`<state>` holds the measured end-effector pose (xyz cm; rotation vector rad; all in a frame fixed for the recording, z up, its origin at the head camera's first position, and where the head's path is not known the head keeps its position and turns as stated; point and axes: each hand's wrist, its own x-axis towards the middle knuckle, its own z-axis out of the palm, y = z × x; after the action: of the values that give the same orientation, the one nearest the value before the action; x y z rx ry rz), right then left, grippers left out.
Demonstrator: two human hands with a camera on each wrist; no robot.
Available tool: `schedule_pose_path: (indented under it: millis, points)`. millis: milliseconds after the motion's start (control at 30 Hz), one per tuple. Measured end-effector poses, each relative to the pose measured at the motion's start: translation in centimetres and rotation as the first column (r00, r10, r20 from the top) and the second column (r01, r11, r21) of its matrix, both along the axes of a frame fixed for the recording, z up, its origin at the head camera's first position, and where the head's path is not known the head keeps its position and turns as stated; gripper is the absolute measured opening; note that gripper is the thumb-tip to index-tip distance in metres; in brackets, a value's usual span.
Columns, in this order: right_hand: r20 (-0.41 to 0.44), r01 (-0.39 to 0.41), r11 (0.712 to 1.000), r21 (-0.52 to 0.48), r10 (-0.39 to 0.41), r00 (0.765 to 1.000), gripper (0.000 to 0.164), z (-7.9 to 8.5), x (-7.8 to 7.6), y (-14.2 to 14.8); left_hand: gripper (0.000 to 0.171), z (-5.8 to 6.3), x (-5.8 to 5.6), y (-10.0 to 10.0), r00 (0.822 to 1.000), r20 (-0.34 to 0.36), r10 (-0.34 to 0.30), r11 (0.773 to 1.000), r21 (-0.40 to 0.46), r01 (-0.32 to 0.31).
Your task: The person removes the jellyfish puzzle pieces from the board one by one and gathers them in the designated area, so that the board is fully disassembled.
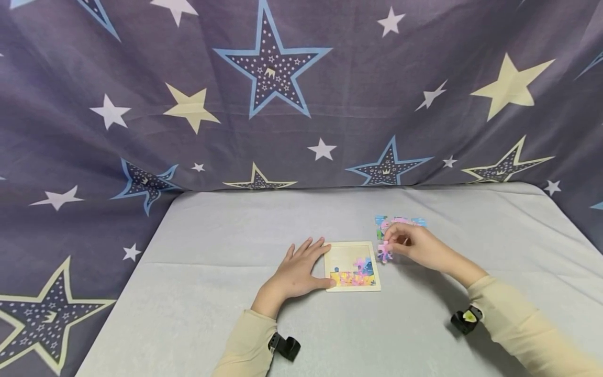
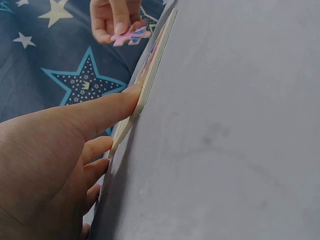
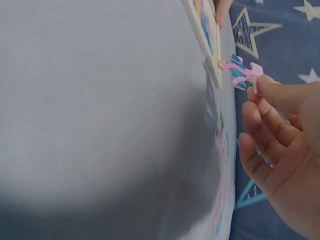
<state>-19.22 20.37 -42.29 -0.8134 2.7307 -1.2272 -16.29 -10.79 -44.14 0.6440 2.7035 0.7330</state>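
A square wooden puzzle tray [image 1: 348, 244] lies on the table, with joined yellow, pink and blue pieces [image 1: 353, 278] along its bottom and up its right side. My left hand [image 1: 298, 272] spreads its fairly straight fingers at the tray's left side. The thumb rests at the lower left corner and the index finger at the upper left. Just beyond the tray's right edge, my right hand [image 1: 421, 247] pinches a pink and blue puzzle piece [image 3: 239, 71] between thumb and fingertips. In the left wrist view that puzzle piece [image 2: 131, 36] hangs in the air above the tray.
Behind the right hand lie more puzzle pieces [image 1: 380, 220] in pink, blue and green, partly covered by it. A pale grey cloth [image 1: 212, 314] covers the table. At the back hangs a dark star-patterned curtain [image 1: 348, 115].
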Motion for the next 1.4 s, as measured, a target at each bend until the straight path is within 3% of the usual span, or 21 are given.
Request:
schedule_pose_path:
  millis: [533,1033,1400]
  points:
    - [-0.038,0.119,0.993,0.013,-0.118,0.992,0.008,0.0,-2.1,4.4,0.083,0.0,0.1,0.0,1.0,0.005,-0.006,1.0,0.017,0.006]
    - [-0.023,0.122,0.985,0.12,-0.12,0.992,0.005,-0.4,-4.1,4.4,0.083,0.1,0.1,-0.1,1.0,0.004,-0.009,1.0,0.003,0.009]
    - [-0.031,0.152,0.974,0.168,-0.149,0.988,0.005,-0.9,-4.5,4.0,0.082,0.1,0.1,-0.2,1.0,0.01,-0.015,1.0,0.005,0.015]
